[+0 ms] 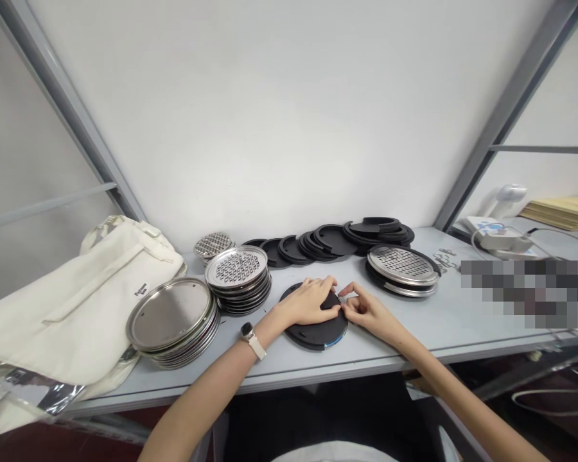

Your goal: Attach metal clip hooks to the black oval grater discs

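A black round disc lies on the table in front of me, with a thin blue strip showing at its near edge. My left hand rests across its top, holding it, with bent fingers and the thumb reaching to the right edge. At that same edge, my right hand has thumb and forefinger pinched together; whatever is between them is too small to make out. Right of my hands sits a perforated metal grater plate with a black rim piece, stacked on other round plates.
To the left stand a stack of smooth metal discs and a stack of grater plates. Black curved rim pieces line the wall. Small metal parts lie at right. A cream bag covers the left end.
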Demonstrator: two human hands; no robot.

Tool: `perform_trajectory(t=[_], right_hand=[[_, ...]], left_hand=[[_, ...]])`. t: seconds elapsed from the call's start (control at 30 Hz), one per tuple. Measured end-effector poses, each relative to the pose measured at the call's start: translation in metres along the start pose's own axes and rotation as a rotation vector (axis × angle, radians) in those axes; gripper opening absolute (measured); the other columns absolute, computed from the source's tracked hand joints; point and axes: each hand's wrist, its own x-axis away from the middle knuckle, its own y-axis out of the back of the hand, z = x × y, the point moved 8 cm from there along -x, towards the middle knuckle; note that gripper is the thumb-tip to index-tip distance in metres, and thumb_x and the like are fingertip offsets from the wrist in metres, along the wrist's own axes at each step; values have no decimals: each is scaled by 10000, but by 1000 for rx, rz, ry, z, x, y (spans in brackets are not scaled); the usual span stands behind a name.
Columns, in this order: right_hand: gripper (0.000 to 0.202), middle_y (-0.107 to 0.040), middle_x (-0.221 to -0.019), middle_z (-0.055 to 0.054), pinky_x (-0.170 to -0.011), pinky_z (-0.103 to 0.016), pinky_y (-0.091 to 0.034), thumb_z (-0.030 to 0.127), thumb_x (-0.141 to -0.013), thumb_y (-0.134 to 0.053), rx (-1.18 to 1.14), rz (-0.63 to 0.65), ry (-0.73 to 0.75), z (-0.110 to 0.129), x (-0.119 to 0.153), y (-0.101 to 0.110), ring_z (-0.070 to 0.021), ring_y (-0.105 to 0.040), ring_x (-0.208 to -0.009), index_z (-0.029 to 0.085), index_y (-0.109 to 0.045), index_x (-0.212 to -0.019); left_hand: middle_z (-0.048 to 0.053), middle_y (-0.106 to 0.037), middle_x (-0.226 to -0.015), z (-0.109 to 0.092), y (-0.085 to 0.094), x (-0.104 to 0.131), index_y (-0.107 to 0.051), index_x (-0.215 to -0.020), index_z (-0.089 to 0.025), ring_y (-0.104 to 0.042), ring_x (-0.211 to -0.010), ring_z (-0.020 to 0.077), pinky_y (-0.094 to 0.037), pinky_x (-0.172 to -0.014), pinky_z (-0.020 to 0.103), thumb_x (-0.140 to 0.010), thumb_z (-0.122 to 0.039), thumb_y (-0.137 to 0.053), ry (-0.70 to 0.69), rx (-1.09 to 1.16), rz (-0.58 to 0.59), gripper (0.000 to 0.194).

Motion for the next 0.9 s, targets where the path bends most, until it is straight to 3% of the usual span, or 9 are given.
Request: perform_trajectory(t=[0.9], right_hand=[[373, -350, -557, 96, -516, -238, -300, 528, -861, -530, 12, 1, -13, -6, -1, 2, -95, -347, -499, 199, -481, -1029]], left_hand=[[95, -578, -1128, 1, 2, 1, -394, -1171, -200, -549, -1064, 283, -397, -934, 406, -882, -364, -531, 23, -22, -3, 359]])
